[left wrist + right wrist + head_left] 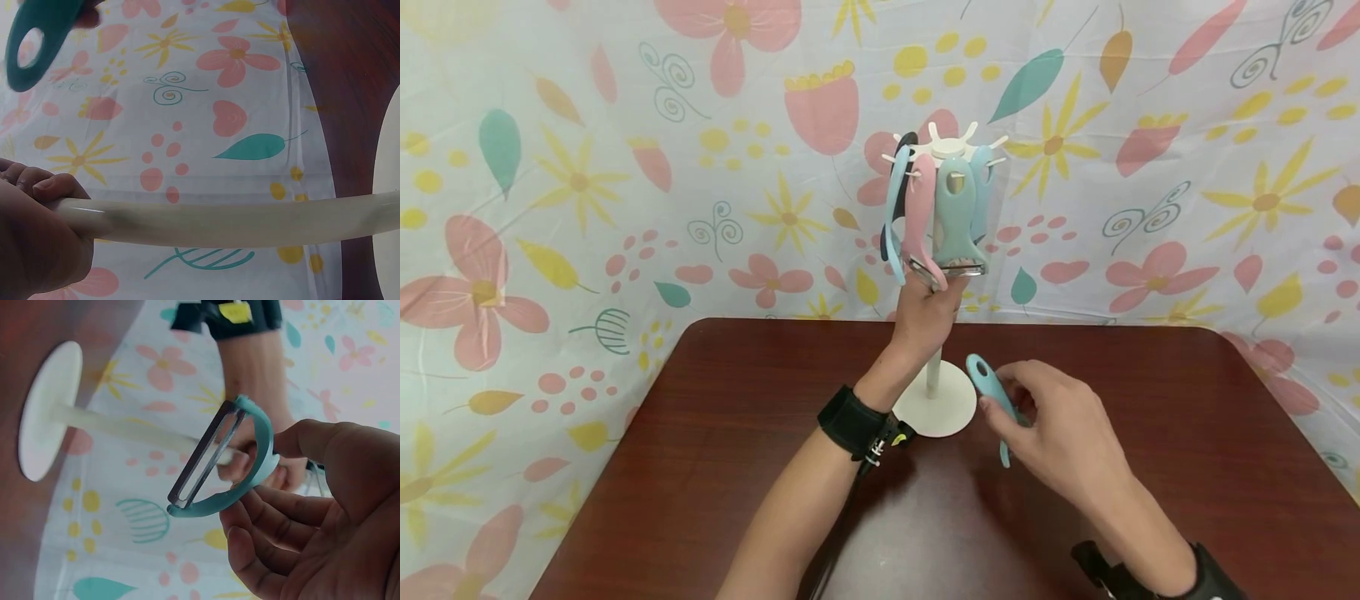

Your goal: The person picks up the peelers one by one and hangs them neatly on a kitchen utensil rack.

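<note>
A white stand (947,148) with several pegs at its top rises from a round base (913,408). My left hand (925,315) grips its pole (219,224) just below the hanging peelers. A pink peeler (919,212), a green peeler (956,221) and light blue ones (893,208) hang from pegs, with a dark one partly hidden behind them. My right hand (1063,425) pinches a light blue peeler (988,385) by its handle, right of the pole and above the table. In the right wrist view the curved head (267,440) and metal blade of this held peeler face away from the palm.
The stand is near the back edge of a dark reddish-brown table (737,400). Behind it hangs a white cloth (820,192) printed with flowers and leaves. Black straps (852,423) with cameras sit on both wrists.
</note>
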The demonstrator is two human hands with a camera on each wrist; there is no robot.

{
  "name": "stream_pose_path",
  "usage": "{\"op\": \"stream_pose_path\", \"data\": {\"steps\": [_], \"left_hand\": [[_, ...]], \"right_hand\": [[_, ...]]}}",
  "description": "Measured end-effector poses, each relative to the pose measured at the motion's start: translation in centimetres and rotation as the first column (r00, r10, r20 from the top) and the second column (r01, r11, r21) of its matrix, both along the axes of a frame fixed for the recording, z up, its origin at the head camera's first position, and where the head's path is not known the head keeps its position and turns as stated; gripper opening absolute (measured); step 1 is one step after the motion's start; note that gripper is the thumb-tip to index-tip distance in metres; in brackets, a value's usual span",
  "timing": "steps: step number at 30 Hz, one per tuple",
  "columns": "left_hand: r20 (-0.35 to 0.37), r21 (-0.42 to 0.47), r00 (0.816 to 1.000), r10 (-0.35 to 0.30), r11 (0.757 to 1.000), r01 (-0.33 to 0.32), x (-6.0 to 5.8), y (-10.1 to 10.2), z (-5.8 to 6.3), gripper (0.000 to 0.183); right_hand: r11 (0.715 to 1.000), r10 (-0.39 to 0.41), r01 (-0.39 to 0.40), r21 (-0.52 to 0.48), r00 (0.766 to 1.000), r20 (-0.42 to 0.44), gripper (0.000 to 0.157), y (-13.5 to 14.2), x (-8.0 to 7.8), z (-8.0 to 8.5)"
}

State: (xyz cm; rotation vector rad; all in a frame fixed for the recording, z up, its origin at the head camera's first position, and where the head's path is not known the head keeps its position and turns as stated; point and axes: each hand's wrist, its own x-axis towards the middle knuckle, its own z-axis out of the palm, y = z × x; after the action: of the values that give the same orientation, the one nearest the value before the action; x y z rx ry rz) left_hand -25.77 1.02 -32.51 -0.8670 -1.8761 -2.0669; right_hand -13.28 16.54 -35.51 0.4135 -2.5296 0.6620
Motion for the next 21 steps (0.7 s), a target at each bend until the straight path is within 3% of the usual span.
{"op": "stream_pose_path", "data": {"steps": [4,12,21], "left_hand": [[-0.016,-0.002,1.000,0.005,1.000,-0.005,0.2,0.0,0.2,0.040],[-0.037,-0.006,0.999,0.034,0.999,-0.034,-1.9,0.6,-1.9,0.044],[-0.037,-0.030,0.998,0.049,0.998,-0.051,-2.0,0.6,-2.1,0.042]], "right_hand": [[0.999,-0.009,0.007,-0.042,0.998,-0.054,0.019,0.3,-0.5,1.3],[0.992,-0.043,0.036,-0.120,0.997,-0.061,0.018,0.4,-1.3,2.9],[0.987,-0.072,0.057,-0.151,0.993,-0.097,0.018,1.0,-2.1,4.0]]}}
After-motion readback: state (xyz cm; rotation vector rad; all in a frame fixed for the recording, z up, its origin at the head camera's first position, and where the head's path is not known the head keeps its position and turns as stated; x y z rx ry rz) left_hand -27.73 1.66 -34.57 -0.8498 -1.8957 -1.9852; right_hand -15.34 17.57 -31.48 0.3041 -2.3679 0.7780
